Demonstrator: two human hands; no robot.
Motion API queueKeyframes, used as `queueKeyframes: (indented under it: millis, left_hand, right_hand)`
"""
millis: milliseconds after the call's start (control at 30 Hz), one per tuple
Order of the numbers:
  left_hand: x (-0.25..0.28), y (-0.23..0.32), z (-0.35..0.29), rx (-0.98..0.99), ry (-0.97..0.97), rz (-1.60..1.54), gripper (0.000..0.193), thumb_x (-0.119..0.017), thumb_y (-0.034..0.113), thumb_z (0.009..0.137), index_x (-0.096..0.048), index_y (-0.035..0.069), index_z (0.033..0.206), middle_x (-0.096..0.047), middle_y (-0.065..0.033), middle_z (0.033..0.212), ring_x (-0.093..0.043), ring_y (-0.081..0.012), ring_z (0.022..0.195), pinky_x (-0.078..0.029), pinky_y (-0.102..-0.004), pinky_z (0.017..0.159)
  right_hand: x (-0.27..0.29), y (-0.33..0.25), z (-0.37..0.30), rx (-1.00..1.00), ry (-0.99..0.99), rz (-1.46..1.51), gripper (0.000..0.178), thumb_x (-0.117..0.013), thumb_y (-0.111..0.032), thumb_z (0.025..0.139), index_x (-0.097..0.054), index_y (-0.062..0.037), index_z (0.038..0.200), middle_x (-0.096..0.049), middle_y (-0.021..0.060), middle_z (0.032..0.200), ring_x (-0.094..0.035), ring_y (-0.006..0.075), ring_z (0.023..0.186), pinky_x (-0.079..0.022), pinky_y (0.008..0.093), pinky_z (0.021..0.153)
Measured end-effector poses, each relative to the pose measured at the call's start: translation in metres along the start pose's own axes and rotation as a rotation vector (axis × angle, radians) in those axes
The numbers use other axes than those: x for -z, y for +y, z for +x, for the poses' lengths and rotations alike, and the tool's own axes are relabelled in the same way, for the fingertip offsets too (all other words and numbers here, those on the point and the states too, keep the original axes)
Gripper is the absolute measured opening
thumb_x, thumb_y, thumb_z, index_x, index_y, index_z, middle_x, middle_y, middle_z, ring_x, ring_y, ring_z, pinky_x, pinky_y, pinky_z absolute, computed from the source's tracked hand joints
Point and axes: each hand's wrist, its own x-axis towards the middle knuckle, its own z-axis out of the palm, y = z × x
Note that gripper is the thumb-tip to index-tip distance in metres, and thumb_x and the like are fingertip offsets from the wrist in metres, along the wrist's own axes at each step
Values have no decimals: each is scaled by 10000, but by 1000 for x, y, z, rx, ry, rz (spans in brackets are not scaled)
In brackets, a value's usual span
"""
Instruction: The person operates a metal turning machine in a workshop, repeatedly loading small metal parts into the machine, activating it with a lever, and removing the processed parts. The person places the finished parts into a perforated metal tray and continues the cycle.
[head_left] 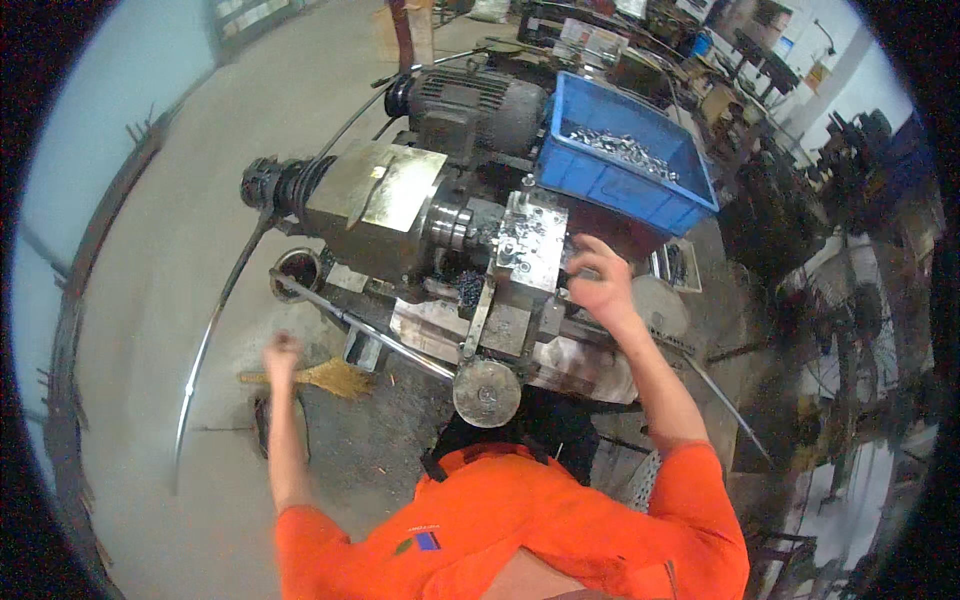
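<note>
My right hand (604, 288) is at the right side of a metal block (533, 238) strewn with shavings on a small lathe. Its fingers are bent but apart, and nothing shows between them. To the left, my left hand (283, 352) hangs over the floor, slightly blurred, its fingers curled closed. Whatever it holds, if anything, is hidden. A long metal lever (370, 332) slants between that hand and the lathe, ending by a round metal disc (487, 392). Facing the block is the lathe's spindle (450, 226).
A blue crate (625, 190) with many small metal parts stands behind the block at the right. An electric motor (478, 108) sits behind the headstock (375, 205). A straw broom (335, 378) lies on the floor at left. A curved bar (215, 325) reaches out leftward.
</note>
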Motion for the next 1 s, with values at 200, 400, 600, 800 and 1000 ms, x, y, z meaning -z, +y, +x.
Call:
queueKeyframes:
  millis: [200, 400, 600, 800, 1000]
  left_hand:
    - [-97, 77, -40, -327, -534, 1112, 386, -605, 271, 664, -528, 136, 1017, -580, -130, 893, -562, -255, 852, -441, -372, 706]
    - [-91, 103, -8, -324, -533, 1265, 259, -600, 299, 667, -572, 166, 887, -597, -76, 777, -582, -249, 754, -463, -359, 623]
    - [-55, 100, -1, -92, -354, 403, 368, -596, 274, 707, -539, 43, 988, -595, -124, 664, -579, -215, 547, -450, -329, 504]
    - [-49, 156, 1, 165, -219, -162, 438, -510, 357, 792, -514, -53, 947, -560, -153, 588, -536, -189, 406, -428, -243, 372]
    - [-89, 167, -4, 235, -80, -199, 335, -475, 279, 791, -502, -49, 731, -527, -133, 536, -534, -217, 391, -418, -287, 309]
  right_hand:
    - [102, 67, -129, -365, 44, -250, 217, -602, -118, 516, -612, -34, 716, -550, 175, 983, -536, 304, 895, -427, 328, 765]
    - [184, 127, -217, -579, 168, -676, 314, -557, -91, 528, -602, -28, 833, -553, 168, 980, -543, 283, 895, -419, 308, 770]
    - [252, 205, -324, -1145, -157, -1047, 405, -602, -202, 558, -559, -71, 939, -571, 166, 903, -543, 305, 856, -428, 368, 745]
    - [229, 166, -332, -1229, -186, -1013, 309, -600, -241, 572, -561, -38, 802, -580, 169, 828, -568, 310, 780, -454, 375, 676]
    - [152, 97, -398, -1212, -82, -651, 246, -554, -215, 577, -607, -25, 725, -570, 207, 643, -562, 353, 627, -451, 394, 604]
